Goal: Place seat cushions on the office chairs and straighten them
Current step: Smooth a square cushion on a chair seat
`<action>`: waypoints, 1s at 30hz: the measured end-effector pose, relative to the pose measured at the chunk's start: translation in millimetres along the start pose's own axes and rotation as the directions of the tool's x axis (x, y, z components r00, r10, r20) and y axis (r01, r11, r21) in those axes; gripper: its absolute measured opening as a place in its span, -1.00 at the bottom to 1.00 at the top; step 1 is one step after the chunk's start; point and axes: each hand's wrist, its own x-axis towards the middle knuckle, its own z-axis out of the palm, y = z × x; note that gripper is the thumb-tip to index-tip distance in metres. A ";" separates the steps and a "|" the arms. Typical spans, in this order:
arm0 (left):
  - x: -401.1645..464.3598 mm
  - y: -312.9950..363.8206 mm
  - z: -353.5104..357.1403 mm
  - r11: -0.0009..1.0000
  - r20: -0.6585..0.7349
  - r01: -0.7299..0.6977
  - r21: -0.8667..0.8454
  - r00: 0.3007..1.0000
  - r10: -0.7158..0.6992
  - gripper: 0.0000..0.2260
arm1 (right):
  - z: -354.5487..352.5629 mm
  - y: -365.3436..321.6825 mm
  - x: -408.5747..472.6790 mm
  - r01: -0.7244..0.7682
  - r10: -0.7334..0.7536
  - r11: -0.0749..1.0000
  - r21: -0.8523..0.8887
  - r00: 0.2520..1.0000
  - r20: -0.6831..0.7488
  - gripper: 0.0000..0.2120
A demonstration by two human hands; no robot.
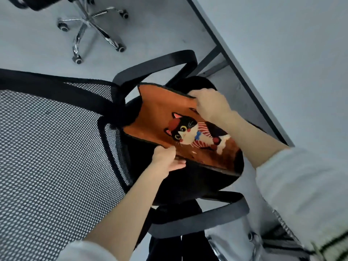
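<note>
Both arms reach forward; left grip (165, 159) and right grip (209, 104) each pinch closed, fingers curled

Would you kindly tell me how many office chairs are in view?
2: the near chair beneath the cushion; a second chair top left, partly cut off. Others may be outside the frame.

pale grey floor (37, 44), grey desk (282, 53) with dark edge
</note>
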 end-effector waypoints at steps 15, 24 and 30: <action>57.3 -13.1 -34.9 0.608 -0.040 -0.178 0.773 0.944 0.327 -0.64 | 103.4 63.2 -54.3 -0.476 0.425 0.845 0.244 0.875 0.233 -0.56; 96.5 -95.9 -22.4 -0.184 0.308 -0.263 0.947 0.908 0.285 -0.31 | 160.1 98.3 -82.5 -0.807 0.751 0.569 0.161 0.589 0.300 -0.25; 104.8 -119.8 -15.6 -0.333 0.319 -0.190 0.924 0.862 0.394 -0.31 | 182.6 116.8 -87.9 -0.878 0.838 0.365 0.311 0.455 0.301 -0.11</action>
